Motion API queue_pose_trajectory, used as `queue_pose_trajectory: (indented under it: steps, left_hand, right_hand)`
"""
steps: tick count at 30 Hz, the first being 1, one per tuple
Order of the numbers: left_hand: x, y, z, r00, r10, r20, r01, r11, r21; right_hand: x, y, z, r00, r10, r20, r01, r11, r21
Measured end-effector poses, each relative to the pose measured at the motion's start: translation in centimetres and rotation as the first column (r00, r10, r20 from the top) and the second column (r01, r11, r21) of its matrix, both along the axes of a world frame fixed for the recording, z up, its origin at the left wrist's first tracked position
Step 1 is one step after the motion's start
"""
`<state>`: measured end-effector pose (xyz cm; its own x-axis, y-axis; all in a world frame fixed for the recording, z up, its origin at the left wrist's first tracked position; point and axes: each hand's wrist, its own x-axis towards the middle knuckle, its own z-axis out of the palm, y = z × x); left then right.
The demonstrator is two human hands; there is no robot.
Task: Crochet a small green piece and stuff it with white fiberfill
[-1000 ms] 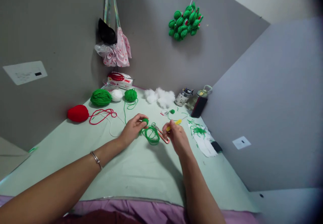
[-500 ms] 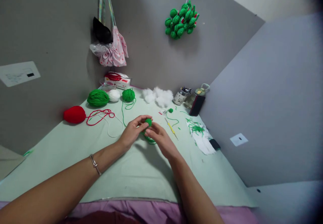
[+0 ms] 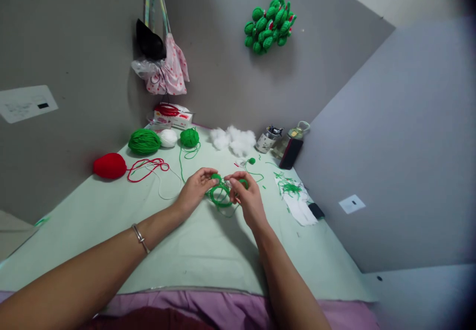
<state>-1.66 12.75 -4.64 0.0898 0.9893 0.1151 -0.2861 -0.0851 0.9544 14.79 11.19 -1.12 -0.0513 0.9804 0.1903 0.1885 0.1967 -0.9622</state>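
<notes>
Between the thumb and fingers of my left hand (image 3: 195, 191) is a small green crocheted piece (image 3: 216, 177). My right hand (image 3: 247, 198) is close beside it, its thumb and fingers pinched together. Green yarn (image 3: 243, 183) shows among the right fingers; whether they hold anything more is hidden. Below and between both hands hang loops of green yarn (image 3: 220, 197), over the tabletop. Just beyond the right hand lies a small green ball (image 3: 252, 161) with a yarn tail.
Red yarn (image 3: 110, 165), green yarn (image 3: 144, 142), white yarn (image 3: 168, 138) and a smaller green ball (image 3: 189, 137) lie back left. White stuffing (image 3: 234, 140), a jar (image 3: 266, 140) and a dark phone (image 3: 291, 154) stand behind. Yarn scraps (image 3: 290, 187) lie right. Green crocheted pieces (image 3: 270, 25) hang above.
My right hand has turned and drawn slightly right, its fingers now pinched. More green yarn loops show between the hands. The yellow crochet hook seen earlier is out of sight around my right hand.
</notes>
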Motion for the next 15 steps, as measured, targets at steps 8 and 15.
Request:
queue_pose_trajectory:
  steps: [8,15]
  left_hand:
    - [0.4,-0.3,-0.7,0.996,-0.051,-0.079,0.056,0.997,0.055]
    - [0.1,0.5,-1.6,0.988,-0.036,-0.148,0.049,0.995,0.085]
  right_hand:
    - [0.4,0.4,-1.4,0.909,0.006,0.416,-0.015,1.000,0.018]
    - [-0.1,0.1,-1.8,0.778,-0.043,0.627,-0.051,0.990,0.131]
